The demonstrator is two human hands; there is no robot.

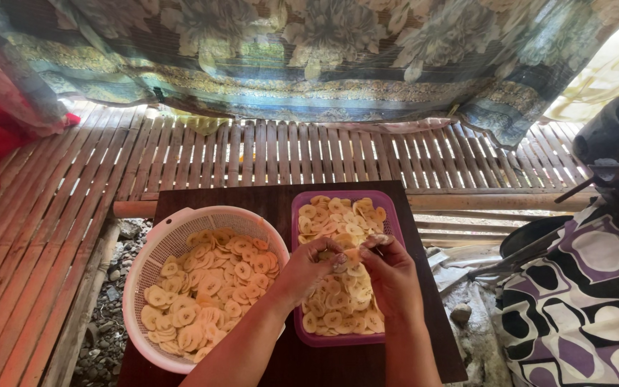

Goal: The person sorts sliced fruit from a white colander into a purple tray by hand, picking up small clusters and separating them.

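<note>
Bamboo-slat platform (266, 154) under a hanging floral cloth (309, 50); on it a dark board surface (274, 201). The white colander (153, 251) at left and purple tray (296, 215) at right both hold thin yellow slices (205, 294). Left hand (308, 269) and right hand (390, 272) meet over the tray, fingertips pinched on one slice (351, 256). Judgement: slices are light, limp, probably slick and easily torn; hold by the rim. The board edge lies just beside the tray; open room lies behind.
</note>
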